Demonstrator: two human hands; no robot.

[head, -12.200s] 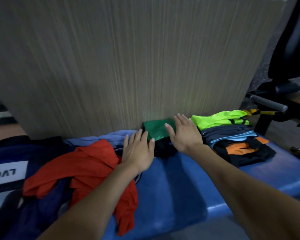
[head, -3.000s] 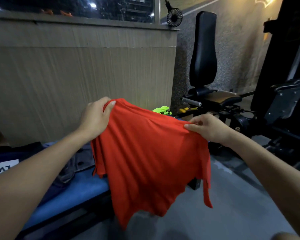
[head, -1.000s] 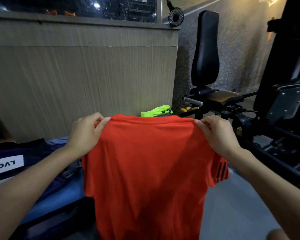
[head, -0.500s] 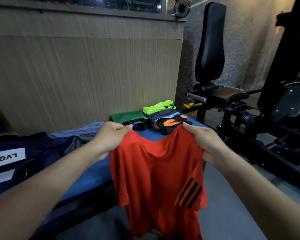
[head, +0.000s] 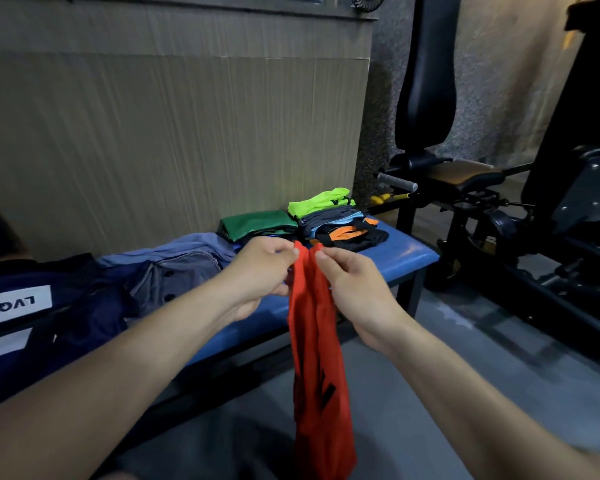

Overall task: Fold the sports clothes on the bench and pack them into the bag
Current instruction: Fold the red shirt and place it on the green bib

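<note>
Hanging straight down from both hands, the red shirt (head: 317, 358) is doubled lengthwise, so its long axis runs vertical, from the pinch points at the top to a loose hem low in the view, in front of the bench edge and not touching the seat. The left hand (head: 257, 275) pinches one upper corner between thumb and forefinger; the right hand (head: 354, 289) pinches the other corner the same way. The two pinches sit just beside each other, almost touching, with the remaining fingers curled loosely under (whether they also trap cloth cannot be told). A dark stripe mark shows on the lower half of the shirt.

Beyond the hands lies the blue bench (head: 406, 261). The bare patch of seat is directly ahead of and slightly below the fingertips, so the probable next move is a forward lay-down, with the shirt's long axis turned from vertical to flat along the seat. Both hands stand about equally near to that patch.

On the left end of the bench rests the dark bag (head: 25, 317), with an unfolded grey-blue garment (head: 184, 265) beside it. Farther back, against the wood-grain panel (head: 174, 133), sit a folded green item (head: 257, 225) and a folded stack (head: 336, 220) topped in neon yellow. Gym equipment (head: 465, 174) stands to the right.
</note>
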